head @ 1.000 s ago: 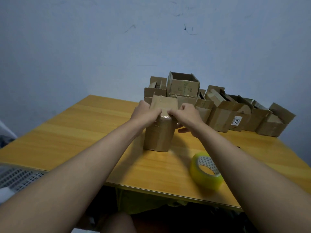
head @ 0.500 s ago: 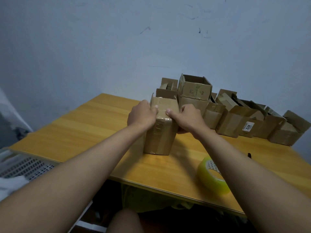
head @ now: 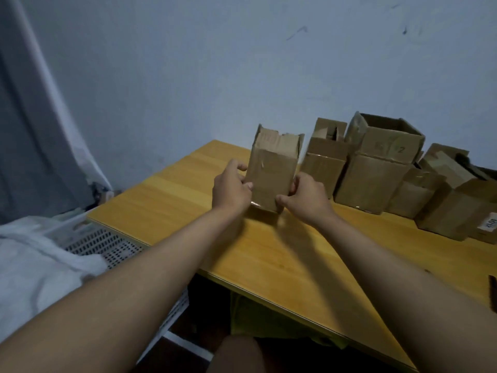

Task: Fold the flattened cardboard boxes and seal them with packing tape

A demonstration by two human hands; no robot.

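A small brown cardboard box (head: 271,170) is held just above the wooden table (head: 282,254), its open flaps pointing up and clear tape shining along its lower edge. My left hand (head: 232,188) grips its left side with the thumb on the front face. My right hand (head: 306,196) grips the lower right corner, thumb under the front edge. The tape roll is out of view.
Several folded cardboard boxes (head: 376,168) stand in a row along the wall at the back right. A white perforated basket (head: 107,246) with white cloth (head: 35,267) sits left of the table. A grey curtain (head: 29,130) hangs at far left.
Both hands have lifted the box off the table and turned it over, flaps now up. My view has swung left, so the tape roll has left the frame.
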